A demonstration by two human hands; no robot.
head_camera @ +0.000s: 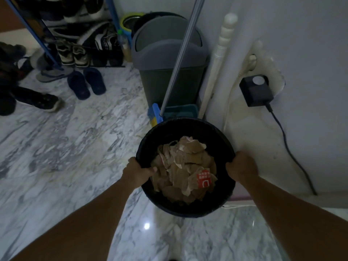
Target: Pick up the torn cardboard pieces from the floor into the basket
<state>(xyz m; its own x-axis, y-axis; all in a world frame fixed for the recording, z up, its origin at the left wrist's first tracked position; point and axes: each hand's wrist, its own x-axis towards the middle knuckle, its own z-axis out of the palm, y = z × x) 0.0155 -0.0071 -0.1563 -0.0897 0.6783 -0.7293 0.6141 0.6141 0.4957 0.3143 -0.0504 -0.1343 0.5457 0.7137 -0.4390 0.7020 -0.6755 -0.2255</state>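
Observation:
A round black basket (186, 125) is held above the marble floor, right of centre. Inside it lies a heap of torn brown cardboard pieces (183, 166); one piece has a red printed patch (203, 179). My left hand (138, 171) grips the basket's left rim, thumb hooked over the edge. My right hand (242, 164) grips the right rim, fingers curled over it. No cardboard shows on the visible floor.
A grey swing-lid bin (169, 59) stands straight ahead, with a metal broom handle (180, 53) and a blue dustpan (178, 112) in front of it. A shoe rack (75, 34) and loose slippers (86, 83) are at the left. The white wall with a black plug adapter (256, 91) is on the right.

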